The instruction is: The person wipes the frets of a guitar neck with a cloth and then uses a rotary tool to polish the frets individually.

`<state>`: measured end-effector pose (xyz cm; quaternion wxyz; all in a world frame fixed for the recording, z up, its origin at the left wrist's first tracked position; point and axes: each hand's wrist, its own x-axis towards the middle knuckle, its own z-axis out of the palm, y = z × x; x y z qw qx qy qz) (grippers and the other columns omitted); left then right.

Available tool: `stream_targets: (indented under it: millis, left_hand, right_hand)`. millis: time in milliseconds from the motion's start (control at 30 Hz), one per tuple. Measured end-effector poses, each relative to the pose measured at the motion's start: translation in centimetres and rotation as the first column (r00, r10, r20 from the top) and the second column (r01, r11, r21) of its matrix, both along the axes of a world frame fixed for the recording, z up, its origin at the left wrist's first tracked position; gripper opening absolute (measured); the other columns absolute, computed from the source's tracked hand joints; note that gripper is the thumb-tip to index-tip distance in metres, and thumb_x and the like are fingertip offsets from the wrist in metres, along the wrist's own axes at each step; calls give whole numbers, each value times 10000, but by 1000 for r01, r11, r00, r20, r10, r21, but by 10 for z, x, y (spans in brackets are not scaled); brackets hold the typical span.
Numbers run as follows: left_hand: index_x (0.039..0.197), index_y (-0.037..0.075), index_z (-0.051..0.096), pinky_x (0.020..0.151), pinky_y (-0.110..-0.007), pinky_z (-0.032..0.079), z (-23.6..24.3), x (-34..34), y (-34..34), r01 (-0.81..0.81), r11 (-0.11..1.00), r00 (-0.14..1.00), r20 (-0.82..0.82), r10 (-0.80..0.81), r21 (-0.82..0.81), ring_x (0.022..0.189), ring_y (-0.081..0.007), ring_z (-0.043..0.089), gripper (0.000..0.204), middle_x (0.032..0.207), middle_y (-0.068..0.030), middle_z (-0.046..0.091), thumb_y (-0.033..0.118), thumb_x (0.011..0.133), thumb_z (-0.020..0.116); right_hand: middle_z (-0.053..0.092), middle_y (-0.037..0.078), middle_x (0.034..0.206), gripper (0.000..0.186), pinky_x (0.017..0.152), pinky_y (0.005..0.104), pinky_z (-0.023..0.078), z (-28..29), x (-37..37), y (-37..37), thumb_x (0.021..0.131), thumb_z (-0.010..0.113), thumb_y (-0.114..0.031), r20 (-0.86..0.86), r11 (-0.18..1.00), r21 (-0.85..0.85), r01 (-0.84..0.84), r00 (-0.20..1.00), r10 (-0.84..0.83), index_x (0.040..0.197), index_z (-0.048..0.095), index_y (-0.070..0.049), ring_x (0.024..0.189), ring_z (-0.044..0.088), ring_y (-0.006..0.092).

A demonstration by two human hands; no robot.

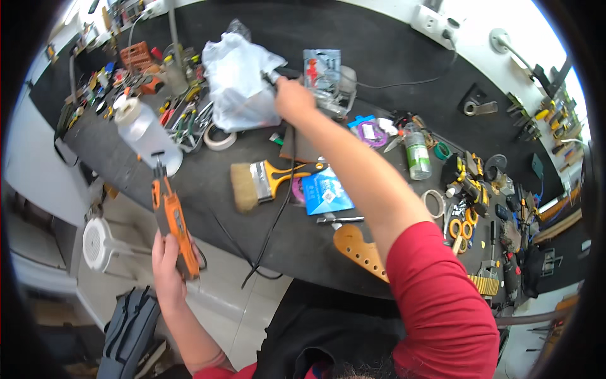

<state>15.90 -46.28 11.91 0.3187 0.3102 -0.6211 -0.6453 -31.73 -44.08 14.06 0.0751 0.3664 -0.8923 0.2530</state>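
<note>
My left hand point(169, 271) grips an orange-and-black power tool point(173, 218) with a metal fitting at its tip, held upright at the bench's front left, near a large translucent plastic jug point(142, 136). My right arm reaches across the bench, and my right hand point(293, 98) is closed at the right side of a crumpled white plastic bag point(240, 85), on a small dark-and-silver item that I cannot make out. Below it lie a wide paintbrush point(251, 185) with a yellow handle, a blue flat packet point(320, 191) and black cords point(265, 246).
The dark bench point(221, 189) carries hand tools point(189, 110), a tape roll point(218, 140), a green-labelled bottle point(417, 155), orange scissors point(459, 229) and a wooden piece point(353, 246) with holes. A white stool point(98, 243) and grey backpack point(129, 331) are at lower left. A socket point(432, 22) is on the wall.
</note>
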Motion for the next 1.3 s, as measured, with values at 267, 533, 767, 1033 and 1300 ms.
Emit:
stream_targets:
  millis: [267,533,767,1033,1300]
  left_hand:
    - [1467,-14,492,558,-372,598,-5,-42,43,379,839,853,-499,-153,390,756,-238,681,511,1187,-173,604,382,1164,606]
    - [1601,-28,438,543,-333,581,-22,-40,37,391,851,801,-586,-126,352,780,-224,665,673,1255,-173,585,336,1085,669]
    - [1577,-36,439,544,-331,593,-29,-52,40,446,831,780,-601,-178,333,766,-215,668,704,1265,-199,586,324,1033,704]
    - [1536,-39,443,523,-329,598,-31,-49,43,441,845,815,-530,-235,304,730,-221,691,738,1257,-217,594,323,980,766]
    - [1507,-49,442,512,-322,593,-32,-37,40,388,863,836,-517,-183,322,729,-220,694,730,1250,-221,585,324,982,783]
  right_hand:
    - [816,248,1245,313,985,581,629,10,-14,-7,1040,611,-128,-22,999,-23,-30,999,29,1327,699,-41,1157,804,443]
    - [772,291,1119,333,887,591,606,103,-25,152,1196,531,-309,-470,925,-188,-330,857,211,1226,703,-26,1021,759,487]
    - [810,202,985,530,939,533,608,251,-132,285,1155,637,-497,-404,896,-53,440,811,-422,1261,779,3,930,791,372]
    - [847,217,1069,467,907,524,642,265,-201,271,1098,757,-425,-519,754,191,628,717,-465,1278,813,2,994,836,384]
    - [842,216,1182,423,960,527,640,258,-206,242,1052,735,-370,-544,755,167,634,698,-466,1285,836,-32,1101,822,408]
